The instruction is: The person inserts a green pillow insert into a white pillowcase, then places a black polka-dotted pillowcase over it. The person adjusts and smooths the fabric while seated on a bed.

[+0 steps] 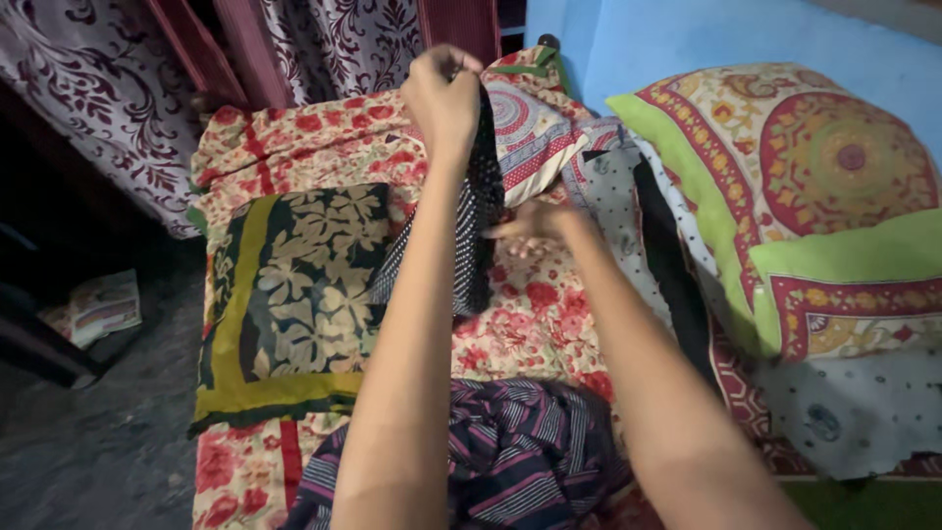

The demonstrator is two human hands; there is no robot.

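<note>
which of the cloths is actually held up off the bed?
The black dotted cloth, pinched at the top by the left hand; the floral folded cloth lies flat.

R hand (535, 228) is motion-blurred, so its fingers can't be counted, and whether they touch the black dotted cloth (478, 231) can't be told. L hand (444, 98) hides the cloth's top edge; the L forearm covers part of its left side. Striped dark garment (520, 456) runs off the near edge, partly behind both arms. Patterned pillow (785, 196) is cut by the right edge. Paper on the floor (98, 306), far left, too dim to make out.
</note>
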